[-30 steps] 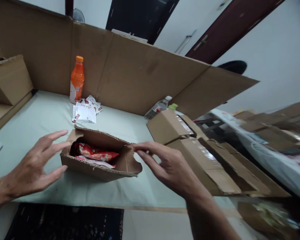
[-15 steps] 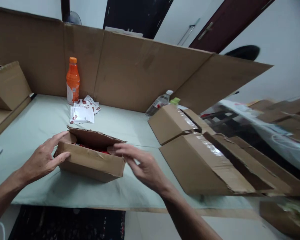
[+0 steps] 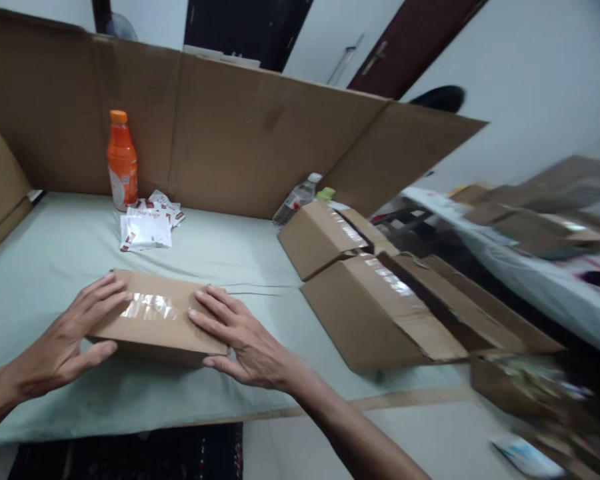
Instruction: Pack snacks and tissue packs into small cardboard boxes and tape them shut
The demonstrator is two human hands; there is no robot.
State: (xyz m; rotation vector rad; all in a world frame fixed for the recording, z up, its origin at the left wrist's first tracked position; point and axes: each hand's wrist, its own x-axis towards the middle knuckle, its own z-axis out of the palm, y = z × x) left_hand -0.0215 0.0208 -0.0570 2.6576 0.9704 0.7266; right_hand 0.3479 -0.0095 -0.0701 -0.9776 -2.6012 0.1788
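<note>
A small cardboard box [image 3: 165, 337] sits on the table in front of me, its lid down and a strip of shiny clear tape [image 3: 150, 307] across the top. My left hand [image 3: 87, 327] rests at its left end, fingers stretched over the lid's edge and thumb by the front side. On the right end, my right hand [image 3: 240, 337] lies with spread fingers on the lid and its thumb near the front corner. Both hands are open and touch the box. What is inside is hidden by the lid.
Behind the box are white printed packets [image 3: 147, 230] and an orange bottle [image 3: 123, 160]. Two taped cardboard boxes [image 3: 350, 313] stand to the right, near a tilted clear bottle [image 3: 297, 197]. A tall cardboard panel [image 3: 230, 133] borders the table's back.
The box's raised lid has come down, covering the red contents seen before. My right hand has moved from the opening onto the lid. The whole view has shifted slightly right.
</note>
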